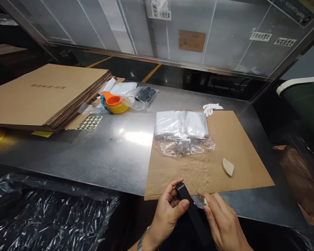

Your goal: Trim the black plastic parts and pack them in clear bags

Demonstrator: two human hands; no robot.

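My left hand (170,205) is closed around the upper end of a long black bar-shaped part (191,209), thumb on its face and index finger at its top. The part slants down towards me, and its lower end merges with the dark area below. Just right of it, my right hand (222,219) pinches a small thin pointed tool (204,201) with a pale handle, its tip close to the part's edge. Fingers cover most of this tool. Both hands are at the front edge of a brown cardboard sheet (240,146).
Clear plastic bags (181,129) lie on the cardboard, near a beige wedge-shaped pad (227,167) and a white glove (211,108). Left on the metal table (115,150) are stacked cardboard (49,94), a sticker sheet (89,122) and orange-yellow cups (116,104). Black plastic (49,212) covers something at front left.
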